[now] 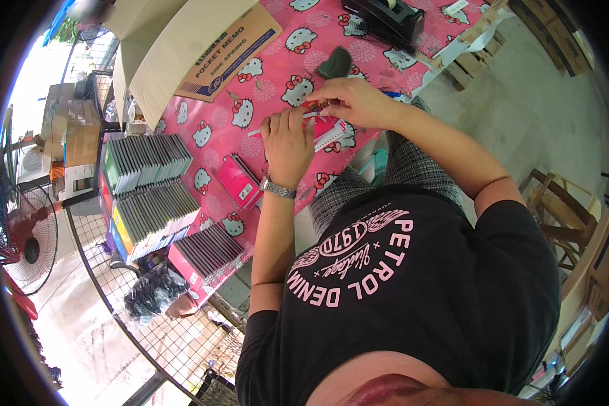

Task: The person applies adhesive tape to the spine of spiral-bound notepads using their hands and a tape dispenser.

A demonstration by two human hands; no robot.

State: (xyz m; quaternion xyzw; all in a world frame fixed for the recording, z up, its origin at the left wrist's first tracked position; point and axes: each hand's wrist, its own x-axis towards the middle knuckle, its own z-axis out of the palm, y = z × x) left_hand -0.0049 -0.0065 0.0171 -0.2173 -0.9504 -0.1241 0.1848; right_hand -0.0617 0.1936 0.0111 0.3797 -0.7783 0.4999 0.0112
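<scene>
My left hand [287, 143], with a watch on its wrist, is bent over a small pink notepad [327, 126] at the table's near edge, its fingers closed on it. A thin white strip [255, 133] sticks out past those fingers. My right hand [360, 103] reaches in from the right, thumb and fingers bent in a pinch above the pad. Something small and reddish [313, 106] shows under its fingertips, too hidden to name. To the left lies a pink spiral notepad [239, 181]. Beyond my hands rests a dark green piece [335, 63].
Rows of notepads stand at left: green-covered [149, 162], yellow-and-blue [154, 215] and pink [206, 256]. An open cardboard box [230, 54] sits behind them on the pink patterned tablecloth [277, 71]. A black tape dispenser [394, 19] stands far right. A fan [32, 249] is beyond the table.
</scene>
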